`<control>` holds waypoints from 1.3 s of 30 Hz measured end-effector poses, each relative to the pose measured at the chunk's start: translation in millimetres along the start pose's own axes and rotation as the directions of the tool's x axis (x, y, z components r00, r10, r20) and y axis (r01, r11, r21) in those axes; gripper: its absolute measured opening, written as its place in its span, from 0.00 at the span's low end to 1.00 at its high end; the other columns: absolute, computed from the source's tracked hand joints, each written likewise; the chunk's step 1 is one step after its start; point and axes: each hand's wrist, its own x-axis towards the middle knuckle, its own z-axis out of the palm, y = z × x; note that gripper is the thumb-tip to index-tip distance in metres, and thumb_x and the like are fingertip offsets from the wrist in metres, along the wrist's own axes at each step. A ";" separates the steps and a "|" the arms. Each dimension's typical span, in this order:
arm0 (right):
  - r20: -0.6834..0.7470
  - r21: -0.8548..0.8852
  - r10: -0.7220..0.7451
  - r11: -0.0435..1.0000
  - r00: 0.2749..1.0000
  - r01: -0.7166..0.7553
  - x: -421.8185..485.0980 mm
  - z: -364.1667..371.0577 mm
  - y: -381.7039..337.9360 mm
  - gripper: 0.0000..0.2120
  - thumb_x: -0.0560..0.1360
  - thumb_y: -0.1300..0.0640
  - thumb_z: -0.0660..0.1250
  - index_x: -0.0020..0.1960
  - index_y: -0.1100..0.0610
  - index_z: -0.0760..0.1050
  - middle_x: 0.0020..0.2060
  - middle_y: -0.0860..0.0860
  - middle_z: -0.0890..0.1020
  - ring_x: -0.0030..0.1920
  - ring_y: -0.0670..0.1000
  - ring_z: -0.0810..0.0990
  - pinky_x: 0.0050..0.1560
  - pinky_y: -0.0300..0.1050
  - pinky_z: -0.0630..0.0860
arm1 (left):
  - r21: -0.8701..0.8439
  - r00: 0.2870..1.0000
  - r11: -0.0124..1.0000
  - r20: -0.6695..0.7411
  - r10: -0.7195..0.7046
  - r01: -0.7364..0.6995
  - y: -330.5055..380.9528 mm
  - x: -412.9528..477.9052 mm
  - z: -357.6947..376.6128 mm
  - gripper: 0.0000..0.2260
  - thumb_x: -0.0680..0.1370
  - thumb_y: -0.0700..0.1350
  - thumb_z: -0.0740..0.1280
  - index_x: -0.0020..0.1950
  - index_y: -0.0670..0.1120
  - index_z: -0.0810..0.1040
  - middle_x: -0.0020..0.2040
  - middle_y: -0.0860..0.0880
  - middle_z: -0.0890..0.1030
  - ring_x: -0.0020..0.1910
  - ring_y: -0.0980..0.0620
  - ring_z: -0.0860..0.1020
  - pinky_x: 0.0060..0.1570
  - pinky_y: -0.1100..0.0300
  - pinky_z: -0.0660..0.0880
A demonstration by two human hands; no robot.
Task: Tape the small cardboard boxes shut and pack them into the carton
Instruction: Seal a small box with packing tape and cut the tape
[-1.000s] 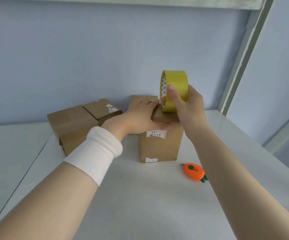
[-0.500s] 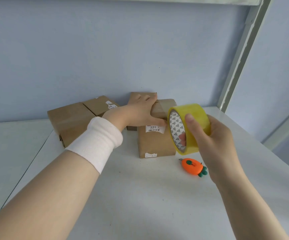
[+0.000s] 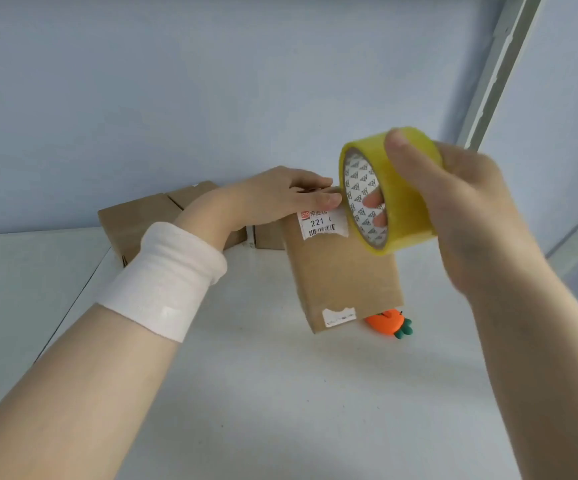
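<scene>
The small box (image 3: 344,271) you are working on stands on the white table (image 3: 280,393), tilted a little, its flaps shut so its contents cannot be seen. Your left hand (image 3: 273,199) lies flat across its top, pressing rather than gripping. A torn white label (image 3: 322,225) near the top edge reads "221" above a barcode, beside a red "STO" logo; a second torn sticker (image 3: 339,317) sits at the bottom edge, too small to read. Your right hand (image 3: 467,216) clasps the roll of yellow tape (image 3: 405,202) just right of the box top, fingers through its core, which bears a printed triangle pattern. An orange carrot-shaped cutter (image 3: 389,325) lies behind the box's lower right corner. More shut boxes (image 3: 131,220) sit against the wall. A white wristband (image 3: 166,278) wraps your left wrist.
</scene>
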 end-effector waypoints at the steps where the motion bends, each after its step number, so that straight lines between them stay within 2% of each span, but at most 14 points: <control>1: 0.050 0.021 0.041 0.999 0.998 -0.042 7.5 -0.4 -2.1 0.12 0.75 0.49 0.66 0.39 0.57 0.75 0.23 0.44 0.80 0.25 0.42 0.78 0.28 0.33 0.75 | -0.031 0.999 0.999 0.034 -0.029 0.030 -2.6 -2.4 0.4 0.24 0.69 0.66 0.66 0.61 0.58 0.77 0.57 0.59 0.80 0.58 0.60 0.76 0.57 0.62 0.70; 4: 0.164 0.078 0.151 0.983 0.975 -0.165 23.6 5.8 9.6 0.09 0.75 0.50 0.66 0.43 0.55 0.76 0.27 0.46 0.82 0.30 0.47 0.80 0.31 0.35 0.78 | -0.096 0.992 0.988 0.046 -0.119 0.123 -12.2 -8.9 5.5 0.14 0.75 0.62 0.61 0.52 0.57 0.80 0.49 0.55 0.83 0.46 0.57 0.79 0.47 0.62 0.72; 6: 0.116 0.078 0.147 0.985 0.982 -0.157 34.8 12.6 22.7 0.11 0.76 0.48 0.65 0.45 0.56 0.77 0.28 0.46 0.83 0.31 0.45 0.81 0.32 0.36 0.78 | -0.002 0.989 0.990 -0.044 -0.138 0.138 -12.9 -3.6 6.6 0.16 0.77 0.62 0.59 0.50 0.55 0.80 0.47 0.54 0.82 0.45 0.56 0.78 0.49 0.61 0.70; 8: 0.064 0.102 0.138 0.984 0.988 -0.144 47.1 19.0 35.6 0.11 0.76 0.47 0.64 0.47 0.56 0.76 0.29 0.46 0.82 0.32 0.45 0.81 0.33 0.37 0.78 | 0.090 0.985 0.990 -0.144 -0.097 0.110 -16.4 10.7 11.7 0.17 0.79 0.59 0.58 0.43 0.49 0.78 0.39 0.52 0.77 0.38 0.56 0.74 0.39 0.63 0.67; 12: 0.108 0.180 0.194 0.961 0.975 -0.211 57.3 31.8 71.4 0.08 0.78 0.54 0.62 0.47 0.58 0.76 0.34 0.49 0.84 0.36 0.48 0.82 0.41 0.42 0.80 | -0.004 0.974 0.992 -0.189 -0.126 0.127 -42.7 23.3 36.3 0.16 0.80 0.54 0.60 0.41 0.43 0.75 0.32 0.49 0.69 0.31 0.54 0.66 0.26 0.66 0.59; 16: 0.016 0.059 0.164 0.985 0.986 -0.164 47.1 43.5 98.1 0.10 0.79 0.53 0.61 0.44 0.58 0.75 0.32 0.48 0.84 0.35 0.48 0.82 0.43 0.45 0.80 | -0.010 0.983 0.984 -0.056 -0.177 0.176 -57.2 14.1 45.4 0.19 0.81 0.54 0.58 0.45 0.40 0.79 0.30 0.52 0.69 0.30 0.54 0.66 0.30 0.62 0.58; 19: -0.024 0.009 0.162 0.987 0.987 -0.162 48.5 45.4 100.7 0.14 0.78 0.48 0.61 0.44 0.58 0.76 0.31 0.50 0.84 0.36 0.50 0.83 0.49 0.50 0.80 | 0.155 0.967 0.964 -0.172 -0.187 0.214 -48.6 25.8 59.0 0.18 0.83 0.49 0.54 0.41 0.41 0.75 0.34 0.48 0.72 0.39 0.47 0.73 0.34 0.60 0.63; 21: -0.020 -0.038 0.174 0.984 0.985 -0.175 50.1 45.2 101.8 0.18 0.77 0.45 0.61 0.45 0.59 0.77 0.34 0.53 0.84 0.41 0.54 0.83 0.54 0.54 0.78 | 0.227 0.925 0.923 -0.293 -0.241 0.312 -45.7 32.7 72.0 0.17 0.83 0.50 0.52 0.47 0.46 0.77 0.47 0.43 0.79 0.51 0.41 0.77 0.42 0.58 0.66; 24: -0.017 -0.072 0.190 0.979 0.982 -0.191 46.4 46.9 98.7 0.20 0.73 0.40 0.62 0.45 0.58 0.77 0.37 0.57 0.84 0.43 0.57 0.83 0.55 0.57 0.77 | 0.256 0.886 0.887 -0.371 -0.278 0.385 -47.8 36.0 80.1 0.18 0.83 0.51 0.50 0.55 0.48 0.78 0.56 0.43 0.79 0.56 0.41 0.76 0.43 0.57 0.64; 28: -0.054 -0.020 0.177 0.984 0.983 -0.178 30.9 36.7 89.4 0.15 0.78 0.46 0.61 0.45 0.58 0.76 0.29 0.51 0.82 0.28 0.44 0.81 0.36 0.39 0.79 | 0.237 0.863 0.860 -0.359 -0.356 0.453 -41.0 38.7 78.8 0.18 0.83 0.49 0.48 0.60 0.45 0.76 0.59 0.43 0.78 0.58 0.42 0.75 0.46 0.56 0.65; 30: -0.060 -0.003 0.169 0.986 0.984 -0.169 18.9 24.4 87.2 0.15 0.78 0.45 0.60 0.45 0.57 0.76 0.27 0.50 0.82 0.27 0.43 0.80 0.31 0.35 0.77 | 0.220 0.853 0.852 -0.353 -0.383 0.474 -39.0 38.6 80.4 0.19 0.84 0.49 0.48 0.62 0.44 0.75 0.60 0.43 0.77 0.60 0.42 0.74 0.48 0.55 0.65; 34: 0.057 0.139 0.193 0.970 0.980 -0.199 1.3 9.4 83.9 0.15 0.78 0.47 0.60 0.52 0.60 0.74 0.32 0.48 0.84 0.37 0.46 0.83 0.39 0.37 0.79 | 0.194 0.849 0.860 -0.365 -0.383 0.472 -40.9 37.1 81.9 0.19 0.84 0.49 0.48 0.62 0.44 0.75 0.60 0.43 0.78 0.59 0.42 0.74 0.48 0.56 0.65; 37: 0.135 -0.019 0.160 0.987 0.978 -0.159 -8.4 8.9 92.6 0.20 0.74 0.44 0.63 0.52 0.61 0.75 0.38 0.46 0.84 0.43 0.45 0.82 0.48 0.38 0.76 | 0.194 0.840 0.849 -0.361 -0.405 0.492 -40.0 38.4 81.7 0.19 0.83 0.50 0.48 0.62 0.45 0.75 0.60 0.43 0.78 0.59 0.42 0.75 0.48 0.56 0.65; 39: 0.117 -0.072 0.163 0.985 0.980 -0.155 -10.5 10.7 93.3 0.19 0.74 0.42 0.64 0.50 0.59 0.76 0.35 0.46 0.84 0.41 0.44 0.82 0.47 0.36 0.76 | 0.188 0.830 0.837 -0.358 -0.428 0.513 -39.1 38.2 81.6 0.20 0.83 0.50 0.48 0.64 0.46 0.74 0.61 0.43 0.77 0.61 0.42 0.74 0.49 0.55 0.66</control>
